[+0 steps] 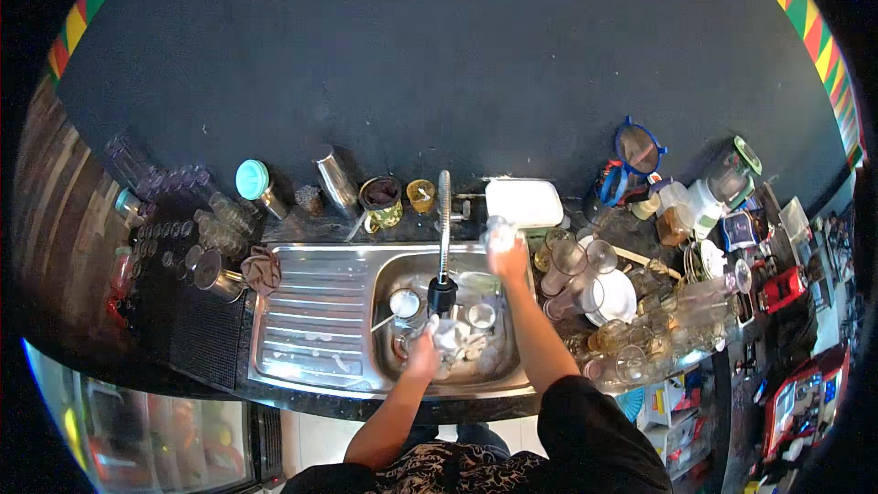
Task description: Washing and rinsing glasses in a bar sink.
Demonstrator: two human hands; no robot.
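My left hand (422, 357) is over the near part of the steel sink basin (512, 361), its fingers closed around something pale and shiny, too blurred to name. Beyond the basin's far right corner, my right hand (508, 261) grips a whitish, glassy thing (499, 232) that I cannot make out either. Between the hands hangs the black spray head (443, 295) of a coiled tap (444, 220). In the basin are a metal-rimmed cup (404, 303), a small glass (480, 316) and several soapy pieces.
A ribbed drainboard (315, 311) extends left, with a brown cloth (262, 270) at its edge. Behind the sink stand a steel shaker (337, 181), a patterned mug (381, 204) and a white tub (524, 203). Crowded glasses (631, 361) and a white plate (611, 298) fill the right counter.
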